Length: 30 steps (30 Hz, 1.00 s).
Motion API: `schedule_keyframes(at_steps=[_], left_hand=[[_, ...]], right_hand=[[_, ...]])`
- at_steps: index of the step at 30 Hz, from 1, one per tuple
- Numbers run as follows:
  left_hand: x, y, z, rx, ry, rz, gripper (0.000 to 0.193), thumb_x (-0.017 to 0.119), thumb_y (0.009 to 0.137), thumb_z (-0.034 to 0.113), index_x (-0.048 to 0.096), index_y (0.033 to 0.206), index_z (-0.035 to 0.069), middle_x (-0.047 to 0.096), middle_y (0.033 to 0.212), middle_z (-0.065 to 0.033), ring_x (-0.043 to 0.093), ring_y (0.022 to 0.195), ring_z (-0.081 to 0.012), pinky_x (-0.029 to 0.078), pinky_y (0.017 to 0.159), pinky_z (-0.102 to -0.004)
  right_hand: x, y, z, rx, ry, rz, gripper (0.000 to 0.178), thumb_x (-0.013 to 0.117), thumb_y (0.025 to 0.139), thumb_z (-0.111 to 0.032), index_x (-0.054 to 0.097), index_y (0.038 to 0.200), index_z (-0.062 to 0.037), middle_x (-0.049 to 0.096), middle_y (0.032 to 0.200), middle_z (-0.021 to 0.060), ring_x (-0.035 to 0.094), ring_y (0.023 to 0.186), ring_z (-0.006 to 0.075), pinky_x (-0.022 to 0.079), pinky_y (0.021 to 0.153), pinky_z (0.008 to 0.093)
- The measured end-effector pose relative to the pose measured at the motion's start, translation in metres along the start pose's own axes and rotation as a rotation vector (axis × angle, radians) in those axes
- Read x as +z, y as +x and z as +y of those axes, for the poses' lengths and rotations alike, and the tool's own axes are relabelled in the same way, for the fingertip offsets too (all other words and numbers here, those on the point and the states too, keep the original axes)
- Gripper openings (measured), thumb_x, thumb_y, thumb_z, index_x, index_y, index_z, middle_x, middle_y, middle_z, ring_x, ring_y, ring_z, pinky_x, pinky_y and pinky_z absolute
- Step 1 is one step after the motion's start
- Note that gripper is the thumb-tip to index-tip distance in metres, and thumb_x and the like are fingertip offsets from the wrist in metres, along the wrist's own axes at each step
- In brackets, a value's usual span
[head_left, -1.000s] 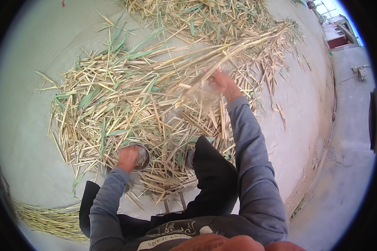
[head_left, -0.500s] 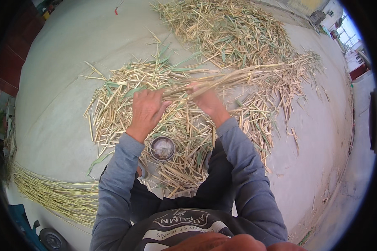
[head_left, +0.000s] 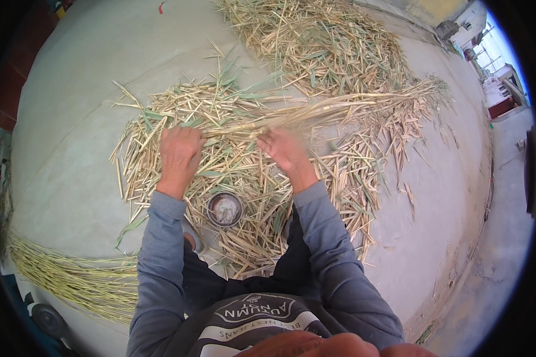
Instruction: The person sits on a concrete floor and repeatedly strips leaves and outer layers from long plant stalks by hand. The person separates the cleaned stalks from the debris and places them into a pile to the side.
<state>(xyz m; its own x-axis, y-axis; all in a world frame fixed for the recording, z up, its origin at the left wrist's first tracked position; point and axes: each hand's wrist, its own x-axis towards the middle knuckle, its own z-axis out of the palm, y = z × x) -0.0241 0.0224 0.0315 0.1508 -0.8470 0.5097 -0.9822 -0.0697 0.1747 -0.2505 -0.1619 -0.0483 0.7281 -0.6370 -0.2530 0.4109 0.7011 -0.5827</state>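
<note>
My left hand (head_left: 181,156) is closed around the left end of a long, dry, straw-coloured stalk (head_left: 238,128). From there a bundle of thin stalks (head_left: 369,101) runs to the right and fans out into feathery tips. Just below the stalk is my right hand (head_left: 284,153), its fingers bent and drawn together. What its fingers hold, if anything, is hidden, and the hand is slightly blurred. Between my feet, a round metal bowl (head_left: 225,209) with whitish contents stands among loose stalk pieces (head_left: 256,178).
A bigger heap of cut stalks and leaves (head_left: 321,47) lies at the far side. At the lower left is a bundle of long yellow-green stems (head_left: 71,276), with a dark wheel (head_left: 49,321) near it. Grey concrete floor (head_left: 71,154) surrounds the heaps.
Both hands have shifted left and slightly lower in view. My right hand has come away from the bundle to just below it; my left hand still grips the stalk.
</note>
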Motion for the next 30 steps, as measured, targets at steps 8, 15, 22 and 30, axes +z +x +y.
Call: schedule_keyframes(at_steps=[8, 15, 22, 30], left_hand=[[-0.001, -0.008, -0.029, -0.036, -0.150, -0.094, 0.012, 0.074, 0.082, 0.016, 0.069, 0.088, 0.006, 0.068, 0.084, -0.0108, 0.063, 0.083, -0.0325, 0.044, 0.077, -0.0462], [0.008, -0.023, -0.036, -0.138, -0.334, -0.398, 0.016, 0.079, 0.075, 0.013, 0.066, 0.082, 0.006, 0.065, 0.076, -0.0120, 0.064, 0.082, -0.0350, 0.047, 0.076, -0.0482], [0.015, -0.016, -0.044, -0.105, 0.012, -0.104, 0.016, 0.078, 0.079, 0.014, 0.068, 0.090, 0.008, 0.067, 0.087, -0.0111, 0.063, 0.085, -0.0332, 0.046, 0.078, -0.0458], [-0.013, 0.008, -0.059, -0.219, 0.090, 0.159, 0.013, 0.075, 0.086, 0.015, 0.072, 0.097, 0.009, 0.071, 0.092, -0.0073, 0.064, 0.090, -0.0267, 0.042, 0.082, -0.0409]], right_hand=[[0.015, 0.006, -0.001, 0.106, -0.418, 0.290, 0.034, 0.072, 0.098, -0.039, 0.065, 0.102, -0.0066, 0.073, 0.086, 0.0064, 0.070, 0.074, 0.0142, 0.056, 0.063, 0.0263], [0.025, 0.005, -0.017, 0.014, -0.460, 0.234, 0.041, 0.071, 0.098, -0.045, 0.067, 0.100, -0.0041, 0.069, 0.078, 0.0059, 0.069, 0.070, 0.0136, 0.054, 0.061, 0.0242], [0.027, 0.003, -0.006, -0.146, -0.399, 0.278, 0.038, 0.073, 0.098, -0.039, 0.065, 0.104, -0.0021, 0.068, 0.086, 0.0065, 0.068, 0.069, 0.0142, 0.052, 0.060, 0.0249], [-0.013, 0.000, 0.001, -0.122, -1.341, 0.637, 0.050, 0.069, 0.099, -0.040, 0.055, 0.116, 0.0044, 0.070, 0.097, 0.0174, 0.071, 0.087, 0.0205, 0.056, 0.068, 0.0304]])
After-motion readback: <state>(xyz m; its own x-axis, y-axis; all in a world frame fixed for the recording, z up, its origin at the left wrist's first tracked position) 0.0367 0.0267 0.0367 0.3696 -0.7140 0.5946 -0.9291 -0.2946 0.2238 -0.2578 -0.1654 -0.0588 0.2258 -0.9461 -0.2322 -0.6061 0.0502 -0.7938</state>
